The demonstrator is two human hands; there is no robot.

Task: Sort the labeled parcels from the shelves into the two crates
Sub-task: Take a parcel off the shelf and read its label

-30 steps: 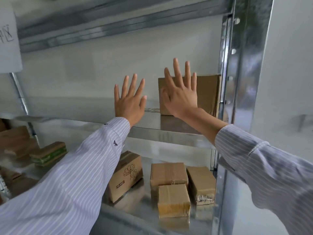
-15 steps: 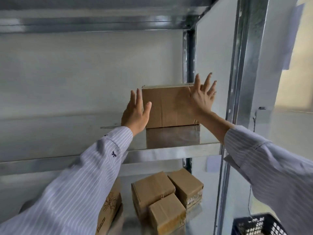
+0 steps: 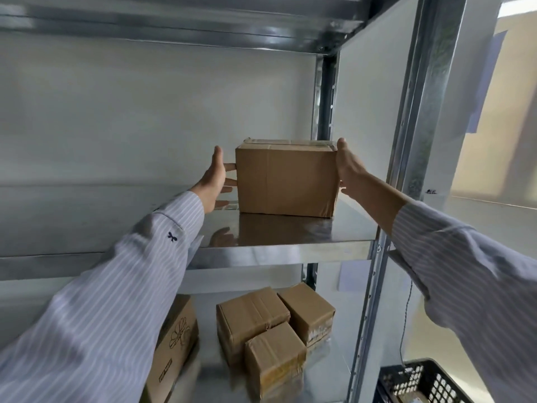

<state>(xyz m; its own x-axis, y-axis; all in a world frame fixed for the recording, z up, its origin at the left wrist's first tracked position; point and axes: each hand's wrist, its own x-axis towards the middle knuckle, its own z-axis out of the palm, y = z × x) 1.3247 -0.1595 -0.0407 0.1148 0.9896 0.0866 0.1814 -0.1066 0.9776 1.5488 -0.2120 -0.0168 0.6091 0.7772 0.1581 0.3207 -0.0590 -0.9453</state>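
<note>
A brown cardboard parcel (image 3: 286, 177) stands upright on the upper metal shelf (image 3: 290, 245), near its right end. My left hand (image 3: 213, 180) is at the parcel's left side, fingers straight and reaching past its left face. My right hand (image 3: 347, 167) lies flat against the parcel's right side, thumb up at the top corner. No label shows on the parcel's front face. A black slotted crate (image 3: 418, 382) sits on the floor at the lower right.
On the lower shelf lie three taped brown parcels (image 3: 252, 315) (image 3: 308, 311) (image 3: 274, 360) and a box printed with a flower (image 3: 174, 350). A steel upright (image 3: 377, 286) stands just right of the shelf. The shelf above (image 3: 203, 21) hangs low over the parcel.
Both hands have come down from in front of the parcel to its two sides, now flanking it. The view has shifted right and closer.
</note>
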